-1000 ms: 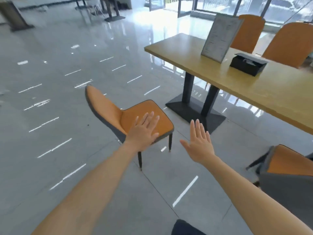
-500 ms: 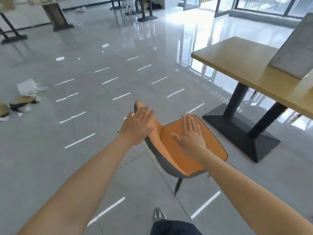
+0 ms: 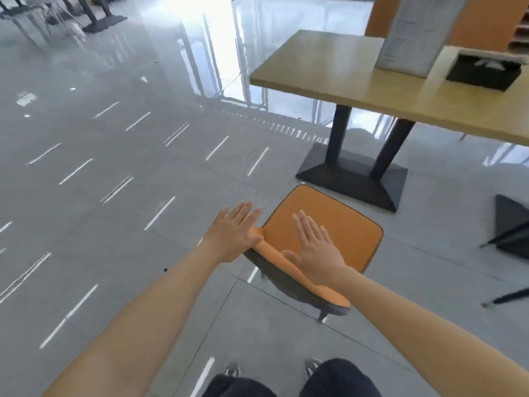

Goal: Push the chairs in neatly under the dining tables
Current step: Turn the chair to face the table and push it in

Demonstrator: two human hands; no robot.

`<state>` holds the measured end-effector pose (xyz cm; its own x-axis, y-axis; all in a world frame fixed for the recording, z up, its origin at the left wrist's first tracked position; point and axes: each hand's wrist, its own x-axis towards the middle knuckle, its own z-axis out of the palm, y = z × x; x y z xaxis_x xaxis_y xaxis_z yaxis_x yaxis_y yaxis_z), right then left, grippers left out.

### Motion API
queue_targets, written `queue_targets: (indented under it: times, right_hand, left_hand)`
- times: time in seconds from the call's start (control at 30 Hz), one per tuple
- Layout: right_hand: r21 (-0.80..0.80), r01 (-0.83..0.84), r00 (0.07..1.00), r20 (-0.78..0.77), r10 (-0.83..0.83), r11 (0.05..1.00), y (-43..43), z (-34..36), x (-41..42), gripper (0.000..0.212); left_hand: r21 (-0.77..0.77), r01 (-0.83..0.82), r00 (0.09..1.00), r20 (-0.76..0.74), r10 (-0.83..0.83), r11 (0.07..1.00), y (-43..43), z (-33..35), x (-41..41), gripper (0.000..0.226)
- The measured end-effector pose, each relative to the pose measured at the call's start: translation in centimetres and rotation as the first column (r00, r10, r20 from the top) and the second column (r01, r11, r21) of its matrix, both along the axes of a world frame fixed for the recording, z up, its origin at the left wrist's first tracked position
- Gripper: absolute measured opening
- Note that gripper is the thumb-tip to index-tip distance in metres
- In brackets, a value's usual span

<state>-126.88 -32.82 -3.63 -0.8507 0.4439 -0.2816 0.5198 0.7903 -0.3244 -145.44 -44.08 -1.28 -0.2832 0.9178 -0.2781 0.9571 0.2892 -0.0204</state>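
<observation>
Hands had advanced within half a second: our left hand (image 3: 232, 234) and right hand (image 3: 315, 253), both flat, gripping nothing, reached the backrest (image 3: 332, 298) of the chair (image 3: 329, 224), opposite the table (image 3: 315, 67). The chair stood outside the table, near its base; we judged pushing could start.

Glossy tile floor (image 3: 120, 196); matt wood-look table (image 3: 329, 70) w/ black metal base; smooth orange chair (image 3: 337, 224) upholstery.
</observation>
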Motion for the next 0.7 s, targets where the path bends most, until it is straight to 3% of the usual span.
queue_targets:
  times: [0.17,0.27,0.37,0.47,0.53,0.7]
  right_hand:
    - [-0.136,0.293,0.956,0.063,-0.287,0.947,-4.0,-1.1,0.2,0.075]
    - [-0.182,0.377,0.926,0.084,-0.367,0.908,-5.5,-1.2,1.0,0.081]
    - [-0.094,0.42,0.902,0.156,-0.403,0.903,-6.6,-1.3,1.5,0.088]
    - [0.053,0.43,0.877,0.213,-0.431,0.901,-6.7,-1.7,1.7,0.065]
    - [0.125,0.436,0.876,0.171,-0.452,0.891,-6.6,-1.9,1.6,0.046]
    - [0.169,0.451,0.875,0.109,-0.471,0.876,-4.7,-2.0,1.6,0.041]
  left_hand:
    - [-0.056,0.262,0.957,0.141,-0.252,0.963,0.0,-1.8,-1.7,0.069]
    - [-0.093,0.395,0.914,0.141,-0.381,0.914,-0.3,-2.5,-2.5,0.077]
    - [-0.077,0.486,0.873,0.086,-0.479,0.871,0.3,-2.8,-3.1,0.074]
    - [-0.064,0.503,0.863,0.098,-0.496,0.862,1.8,-2.9,-3.4,0.062]
    - [-0.062,0.53,0.846,0.106,-0.523,0.845,2.7,-3.1,-3.6,0.059]
    - [0.029,0.579,0.81,0.1,-0.578,0.815,4.6,-4.0,-3.9,0.057]
